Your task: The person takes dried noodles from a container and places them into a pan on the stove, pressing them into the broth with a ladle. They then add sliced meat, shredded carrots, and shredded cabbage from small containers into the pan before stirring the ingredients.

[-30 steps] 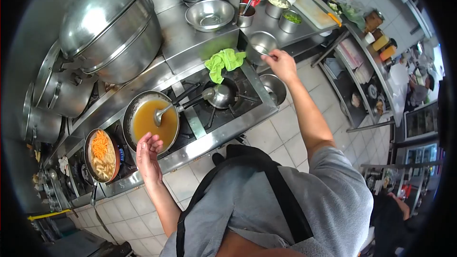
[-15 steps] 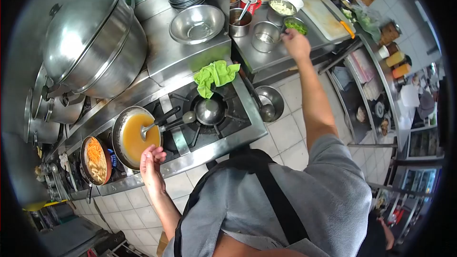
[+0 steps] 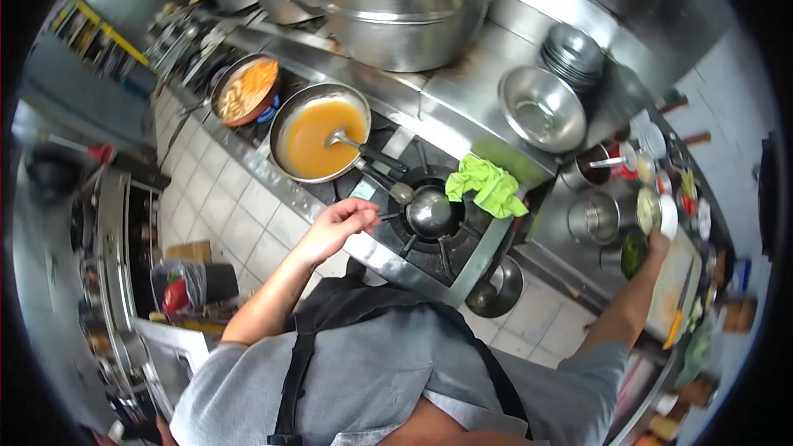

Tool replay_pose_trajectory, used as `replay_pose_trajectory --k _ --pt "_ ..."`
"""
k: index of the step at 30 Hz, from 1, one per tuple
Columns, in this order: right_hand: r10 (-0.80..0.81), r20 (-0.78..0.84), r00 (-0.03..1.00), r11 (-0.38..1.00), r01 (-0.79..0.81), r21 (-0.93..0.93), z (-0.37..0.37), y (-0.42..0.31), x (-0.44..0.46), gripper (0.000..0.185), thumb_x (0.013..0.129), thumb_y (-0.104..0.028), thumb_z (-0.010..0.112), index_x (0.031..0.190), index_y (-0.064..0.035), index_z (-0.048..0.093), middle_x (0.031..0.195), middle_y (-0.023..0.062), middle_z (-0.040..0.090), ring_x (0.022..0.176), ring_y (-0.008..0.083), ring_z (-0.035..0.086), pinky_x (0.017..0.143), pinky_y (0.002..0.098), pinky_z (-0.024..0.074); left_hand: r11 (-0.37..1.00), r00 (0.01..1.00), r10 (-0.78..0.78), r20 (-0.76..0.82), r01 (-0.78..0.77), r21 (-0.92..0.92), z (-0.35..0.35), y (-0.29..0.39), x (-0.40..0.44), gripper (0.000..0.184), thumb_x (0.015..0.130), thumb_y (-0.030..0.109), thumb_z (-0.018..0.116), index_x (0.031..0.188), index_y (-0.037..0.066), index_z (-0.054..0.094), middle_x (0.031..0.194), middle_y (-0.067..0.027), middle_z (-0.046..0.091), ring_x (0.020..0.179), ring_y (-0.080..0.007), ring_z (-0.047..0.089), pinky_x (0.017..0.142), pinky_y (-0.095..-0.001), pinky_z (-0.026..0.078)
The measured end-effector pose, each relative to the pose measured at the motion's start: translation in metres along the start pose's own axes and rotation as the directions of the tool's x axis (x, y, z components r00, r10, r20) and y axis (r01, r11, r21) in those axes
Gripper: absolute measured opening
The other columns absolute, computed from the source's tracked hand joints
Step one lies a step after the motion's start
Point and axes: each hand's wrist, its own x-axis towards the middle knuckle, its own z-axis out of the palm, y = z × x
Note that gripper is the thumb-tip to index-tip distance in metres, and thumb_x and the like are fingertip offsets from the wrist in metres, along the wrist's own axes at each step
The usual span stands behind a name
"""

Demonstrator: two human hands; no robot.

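Observation:
My left hand (image 3: 343,227) hovers by the stove's front edge, fingers loosely curled toward the thumb and nothing visible in them. Near it is a frying pan (image 3: 283,136) of amber liquid (image 3: 318,149), with a ladle (image 3: 337,137) resting inside. My right hand (image 3: 658,244) reaches to the side counter, at the near edge of a white bowl (image 3: 668,216). Its fingertips are hidden, so I cannot tell whether it grips the bowl. Close by are a container of pale shredded food (image 3: 648,208), a container of chopped greens (image 3: 633,256) and a bare metal pot (image 3: 593,219).
A second pan (image 3: 246,91) with orange shreds and pale pieces sits over a blue flame. A green cloth (image 3: 483,186) lies beside an upturned metal wok or lid (image 3: 429,213) on the burner. A knife (image 3: 676,324) rests on the cutting board (image 3: 663,293). A large steamer (image 3: 396,16) stands behind.
The view has swung left. My right hand has moved from the chopped greens to the white bowl. My left hand has shifted from the frying pan's edge toward the stove's front edge.

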Motion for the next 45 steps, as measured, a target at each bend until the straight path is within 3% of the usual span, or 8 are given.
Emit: replay_pose_trajectory --k 5,10,16,21,28,34,42,45 --pt "0.003 -0.007 1.0 0.908 0.0 0.418 0.007 -0.025 -0.001 0.052 0.084 -0.034 0.058 0.107 0.0112 0.069 0.095 0.026 0.072 0.09 0.0376 0.07 0.083 0.0471 0.0516 1.0 1.0 -0.016 0.026 0.016 0.001 0.012 -0.007 0.004 0.034 0.1 0.03 0.063 0.122 0.003 0.063 0.105 -0.0049 0.071 0.094 -0.0126 0.064 0.087 -0.0276 0.049" --pt "-0.222 -0.343 0.913 0.975 0.215 -0.06 -0.012 -0.036 -0.007 0.049 0.087 -0.034 0.049 0.106 0.0044 0.071 0.096 0.0264 0.072 0.089 0.0409 0.069 0.081 0.0505 0.0512 1.0 0.998 -0.002 0.058 0.003 -0.017 0.022 -0.009 0.008 0.033 0.101 0.028 0.064 0.122 0.002 0.064 0.105 -0.0048 0.07 0.094 -0.0121 0.063 0.088 -0.0278 0.05" --pt "-0.224 -0.484 0.846 0.965 0.263 0.013 -0.075 -0.015 -0.03 0.053 0.089 -0.041 0.052 0.124 -0.0031 0.067 0.11 0.0258 0.07 0.101 0.0466 0.064 0.09 0.0497 0.0487 0.996 0.994 0.004 0.11 0.006 -0.086 0.028 0.002 0.007 0.025 0.099 0.022 0.064 0.114 0.002 0.065 0.103 -0.0023 0.068 0.093 -0.0111 0.062 0.085 -0.0272 0.052" --pt "-0.361 -0.376 0.853 0.728 0.51 0.459 -0.133 -0.044 -0.171 0.042 0.096 -0.024 0.056 0.124 0.0057 0.064 0.11 0.0179 0.071 0.099 0.0248 0.067 0.089 0.0346 0.0508 0.991 0.973 0.071 0.22 -0.043 -0.13 0.034 0.001 0.019 0.032 0.1 0.026 0.065 0.12 0.001 0.063 0.106 -0.003 0.068 0.096 -0.0114 0.063 0.088 -0.0278 0.052" --pt "-0.497 -0.066 0.866 0.453 0.323 0.831 -0.104 -0.177 -0.399 0.034 0.099 -0.014 0.061 0.127 0.0062 0.06 0.109 0.0081 0.068 0.095 0.0128 0.063 0.086 0.0267 0.0501 0.979 0.922 0.149 0.358 -0.086 -0.184 0.036 0.011 0.024 0.058 0.103 0.045 0.054 0.145 0.006 0.045 0.13 -0.0092 0.061 0.11 -0.0157 0.061 0.099 -0.0324 0.047" --pt "-0.947 0.203 0.248 0.267 0.259 0.928 -0.047 -0.339 -0.577 0.024 0.098 -0.006 0.056 0.117 0.0067 0.064 0.103 0.0057 0.07 0.09 0.0089 0.063 0.079 0.0245 0.0508 0.68 0.916 0.233 0.326 0.086 -0.728 -0.038 -0.003 -0.002 0.089 0.095 0.074 0.04 0.156 0.009 0.033 0.154 -0.0125 0.044 0.138 -0.0262 0.047 0.113 -0.0463 0.04" --pt "-0.969 0.22 -0.111 0.194 0.202 0.96 0.031 -0.509 -0.781 0.016 0.095 -0.007 0.061 0.105 0.0036 0.067 0.083 0.0008 0.067 0.076 0.0044 0.058 0.067 0.0226 0.0472 0.28 0.96 0.28 0.026 -0.056 -0.958 -0.241 -0.037 -0.074 0.084 0.098 0.072 0.029 0.155 0.011 0.036 0.157 -0.0131 0.041 0.142 -0.0337 0.043 0.118 -0.0517 0.034" --pt "-0.962 0.151 -0.227 -0.044 0.677 0.735 0.026 -0.57 -0.841 0.027 0.089 -0.018 0.071 0.112 -0.0035 0.069 0.085 0.0068 0.069 0.068 0.0133 0.061 0.065 0.0282 0.05 0.173 0.942 0.263 -0.21 -0.26 -0.95 -0.309 -0.051 -0.094 0.079 0.1 0.068 0.029 0.154 0.01 0.038 0.156 -0.0141 0.042 0.141 -0.0349 0.044 0.118 -0.0531 0.034"
